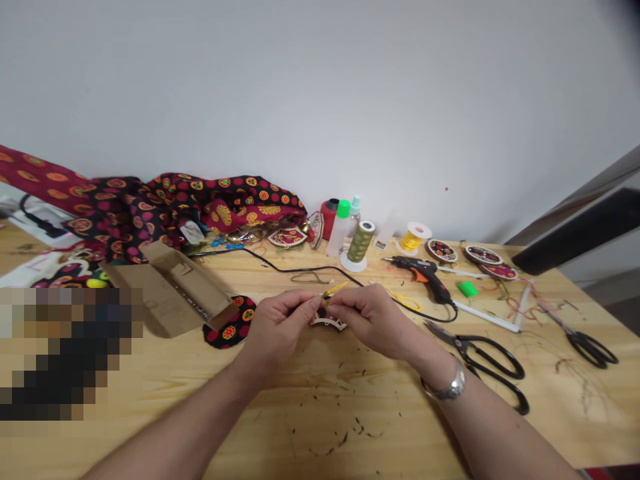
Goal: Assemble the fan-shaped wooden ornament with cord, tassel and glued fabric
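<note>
My left hand (283, 327) and my right hand (373, 319) meet above the middle of the table, thumbs and fingertips pinched close together. Between them is a small ornament piece (331, 323) with a pale cut-out edge and a dark centre, mostly covered by the fingers. A bit of yellow cord (339, 288) sticks out above the fingertips; which hand grips it is hidden. Left of my left hand lies a black patterned fabric piece (240, 320) with red and yellow motifs. Large black-handled scissors (465, 343) lie beside my right wrist.
A cardboard box (175, 293) stands open at left, before heaped patterned cloth (200, 193). Behind my hands are an olive thread spool (362, 243), a green-capped bottle (339, 230) and a yellow cord spool (413, 240). A glue gun (425, 273) and smaller scissors (587, 343) lie right.
</note>
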### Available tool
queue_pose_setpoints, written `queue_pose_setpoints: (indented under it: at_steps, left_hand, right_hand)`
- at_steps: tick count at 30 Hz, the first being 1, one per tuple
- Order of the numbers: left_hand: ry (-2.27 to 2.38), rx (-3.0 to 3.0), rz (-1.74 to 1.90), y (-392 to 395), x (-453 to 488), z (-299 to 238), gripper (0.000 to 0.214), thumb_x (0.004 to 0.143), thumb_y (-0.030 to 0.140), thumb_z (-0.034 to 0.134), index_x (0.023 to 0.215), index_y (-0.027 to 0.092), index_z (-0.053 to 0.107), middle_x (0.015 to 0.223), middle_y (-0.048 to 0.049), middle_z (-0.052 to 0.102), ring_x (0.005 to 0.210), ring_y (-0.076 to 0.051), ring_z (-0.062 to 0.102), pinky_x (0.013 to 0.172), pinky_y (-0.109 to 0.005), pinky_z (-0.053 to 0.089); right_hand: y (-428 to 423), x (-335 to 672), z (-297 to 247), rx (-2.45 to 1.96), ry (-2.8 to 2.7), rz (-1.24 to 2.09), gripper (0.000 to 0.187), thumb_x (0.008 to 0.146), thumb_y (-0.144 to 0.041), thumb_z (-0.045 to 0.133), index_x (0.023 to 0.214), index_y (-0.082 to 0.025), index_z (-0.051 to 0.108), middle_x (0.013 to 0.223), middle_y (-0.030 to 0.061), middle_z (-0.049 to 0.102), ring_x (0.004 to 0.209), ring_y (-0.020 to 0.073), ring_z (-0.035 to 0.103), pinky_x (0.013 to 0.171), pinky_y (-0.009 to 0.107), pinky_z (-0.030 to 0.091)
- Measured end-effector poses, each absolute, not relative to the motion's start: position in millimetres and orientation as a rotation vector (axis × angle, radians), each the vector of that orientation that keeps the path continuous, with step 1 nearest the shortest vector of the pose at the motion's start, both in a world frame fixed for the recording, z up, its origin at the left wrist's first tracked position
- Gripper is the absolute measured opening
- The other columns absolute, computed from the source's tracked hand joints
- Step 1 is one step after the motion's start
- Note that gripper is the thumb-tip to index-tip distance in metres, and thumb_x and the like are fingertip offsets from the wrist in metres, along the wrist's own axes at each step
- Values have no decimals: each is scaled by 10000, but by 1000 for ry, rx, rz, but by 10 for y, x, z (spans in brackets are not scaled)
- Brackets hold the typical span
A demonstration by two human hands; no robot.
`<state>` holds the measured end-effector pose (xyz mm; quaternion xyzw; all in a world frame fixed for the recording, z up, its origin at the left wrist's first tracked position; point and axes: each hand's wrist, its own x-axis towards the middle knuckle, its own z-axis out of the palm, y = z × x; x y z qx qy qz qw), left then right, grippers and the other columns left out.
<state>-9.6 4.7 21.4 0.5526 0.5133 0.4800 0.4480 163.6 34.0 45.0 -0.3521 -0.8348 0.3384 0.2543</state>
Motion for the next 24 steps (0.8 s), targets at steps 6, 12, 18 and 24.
queue_pose_setpoints:
  at_steps: [6,12,18,24]
  left_hand:
    - [1326,1459,1254,41,-82,198,162,784,274,599,804,169,722,816,-26,718,761,-164,623,712,-237,470]
    - [1348,1478,1261,36,-60,204,156,782,252,596,815,173,726,806,-25,729,749,-164,634,705,-233,482]
    - [1365,1512,1266,12,-39,222,143,774,233,592,736,169,714,730,-16,710,691,-154,620,661,-228,479]
    - [1425,1608,1223,36,-60,157,166,787,260,574,740,184,714,745,-14,717,700,-165,629,672,-242,475]
  right_hand:
    - [281,1597,484,-990,-2387,616,224,880,-162,441,671,-162,522,606,-32,483,562,77,389,560,203,289]
    - [255,1600,508,-998,-2494,496,178,845,-113,447,700,-171,532,602,-32,496,557,80,399,559,209,276]
    - [253,1607,512,-979,-2566,368,169,816,-114,473,697,-176,576,573,-24,528,531,90,395,548,224,268]
    - [240,1600,461,-957,-2651,113,146,784,-100,473,752,-176,593,580,-3,575,522,113,447,517,260,239]
